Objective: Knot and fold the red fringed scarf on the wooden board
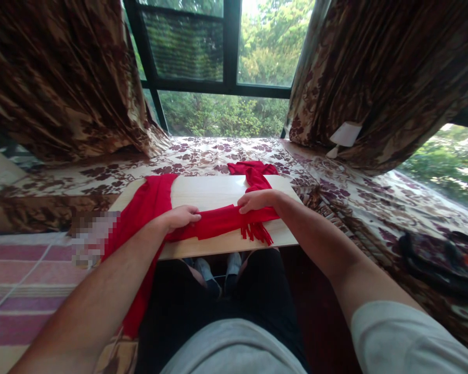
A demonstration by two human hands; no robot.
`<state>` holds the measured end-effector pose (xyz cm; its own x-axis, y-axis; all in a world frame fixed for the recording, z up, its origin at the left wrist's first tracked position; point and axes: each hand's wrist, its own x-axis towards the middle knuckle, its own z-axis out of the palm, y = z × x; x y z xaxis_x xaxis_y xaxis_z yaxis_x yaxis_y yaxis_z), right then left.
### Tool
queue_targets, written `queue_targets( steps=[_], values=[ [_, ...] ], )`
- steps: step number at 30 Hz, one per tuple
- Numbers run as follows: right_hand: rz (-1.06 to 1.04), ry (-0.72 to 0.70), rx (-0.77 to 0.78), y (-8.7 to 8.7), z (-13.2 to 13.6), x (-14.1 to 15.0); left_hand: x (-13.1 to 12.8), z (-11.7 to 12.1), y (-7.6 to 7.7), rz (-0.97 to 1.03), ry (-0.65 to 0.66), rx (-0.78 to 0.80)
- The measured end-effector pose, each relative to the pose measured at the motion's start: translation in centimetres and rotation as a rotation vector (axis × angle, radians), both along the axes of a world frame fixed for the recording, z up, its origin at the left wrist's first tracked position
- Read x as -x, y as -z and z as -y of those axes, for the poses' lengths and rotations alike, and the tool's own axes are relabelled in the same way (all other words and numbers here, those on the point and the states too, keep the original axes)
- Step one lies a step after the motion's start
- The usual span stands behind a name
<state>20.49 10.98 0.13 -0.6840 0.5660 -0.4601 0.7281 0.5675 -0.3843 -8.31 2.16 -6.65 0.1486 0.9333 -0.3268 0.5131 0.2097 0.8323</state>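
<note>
Centre of frame, a strip of red scarf (218, 222) lies over the pale counter (208, 189), long axis left to right, between the left hand (182, 217) and right hand (257, 200), each grip pinched on it.

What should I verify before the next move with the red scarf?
1. Left hand on the red scarf: ok, at the left part of the strip.
2. Right hand on it: ok, just above the fringe.
3. Strip between the hands over the pale board: ok, along the near side.
4. All red cloth within the board: not ok, some hangs past the left side and some lies beyond the far edge.
5. Support under the board: cannot tell, hidden.
</note>
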Motion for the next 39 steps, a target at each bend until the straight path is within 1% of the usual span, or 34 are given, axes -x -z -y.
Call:
queue_targets(
  steps=[2,4,6,8,10,11,13,14,16,17,19,21,23,24,26,29,31,32,33,34,35,37,38,39],
  values=[
    [-0.027,0.018,-0.035,-0.9,-0.2,-1.4,0.2,-0.1,0.1,0.031,-0.008,0.022],
    [-0.020,0.041,-0.004,-1.8,-0.3,-2.9,0.3,-0.3,0.2,0.025,-0.028,0.036],
    [0.021,0.100,0.087,-2.7,-0.5,-4.4,0.3,-0.4,0.1,0.029,-0.045,0.051],
    [0.041,0.200,0.188,-3.4,-0.4,-5.9,0.3,-0.3,-0.1,0.058,-0.048,0.067],
    [0.000,0.286,0.301,-4.3,0.1,-7.2,0.3,-0.2,-0.4,0.080,-0.048,0.079],
    [-0.035,0.305,0.360,-4.8,0.4,-7.8,0.3,-0.1,-0.6,0.086,-0.044,0.087],
    [-0.107,0.304,0.455,-6.2,1.1,-8.7,0.2,-0.1,-0.8,0.097,-0.032,0.103],
    [-0.140,0.292,0.474,-7.0,1.5,-9.1,0.2,-0.1,-0.9,0.105,-0.027,0.111],
    [-0.177,0.245,0.445,-8.6,1.9,-9.7,0.3,-0.2,-0.9,0.120,-0.032,0.122],
    [-0.162,0.202,0.413,-9.3,1.8,-10.0,0.4,-0.3,-0.9,0.126,-0.046,0.129],
    [-0.030,0.123,0.322,-10.0,1.4,-10.6,0.6,-0.4,-0.8,0.142,-0.083,0.151],
    [0.186,0.105,0.149,-9.8,0.6,-11.0,0.9,-0.5,-0.8,0.169,-0.107,0.170],
    [0.332,0.138,-0.132,-9.0,-0.3,-11.3,1.2,-0.5,-0.7,0.197,-0.113,0.180],
    [0.341,0.156,-0.290,-8.6,-0.6,-11.4,1.3,-0.6,-0.6,0.207,-0.116,0.183],
    [0.240,0.210,-0.577,-7.7,-1.3,-11.4,1.6,-0.7,-0.4,0.216,-0.146,0.184],
    [-0.021,0.381,-0.857,-7.0,-2.1,-11.3,2.0,-0.9,0.0,0.242,-0.197,0.194],
    [-0.166,0.522,-1.053,-6.6,-2.6,-11.2,2.1,-1.0,0.1,0.265,-0.193,0.201],
    [-0.198,0.563,-1.137,-6.4,-2.8,-11.1,2.1,-1.0,0.1,0.266,-0.183,0.202],
    [-0.180,0.575,-1.179,-6.0,-3.0,-11.0,2.1,-1.0,0.1,0.255,-0.173,0.200],
    [-0.105,0.555,-1.159,-5.6,-3.2,-11.0,2.0,-1.0,0.1,0.234,-0.163,0.193],
    [0.009,0.511,-1.079,-5.0,-3.4,-11.0,1.9,-1.0,0.1,0.206,-0.153,0.183],
    [0.243,0.417,-0.854,-3.6,-3.9,-11.0,1.6,-1.0,0.0,0.126,-0.127,0.145],
    [0.285,0.378,-0.766,-2.9,-4.0,-10.9,1.5,-1.0,0.0,0.071,-0.114,0.118],
    [0.258,0.337,-0.714,-2.1,-4.1,-10.7,1.3,-1.0,-0.1,0.009,-0.099,0.088]
  ],
)
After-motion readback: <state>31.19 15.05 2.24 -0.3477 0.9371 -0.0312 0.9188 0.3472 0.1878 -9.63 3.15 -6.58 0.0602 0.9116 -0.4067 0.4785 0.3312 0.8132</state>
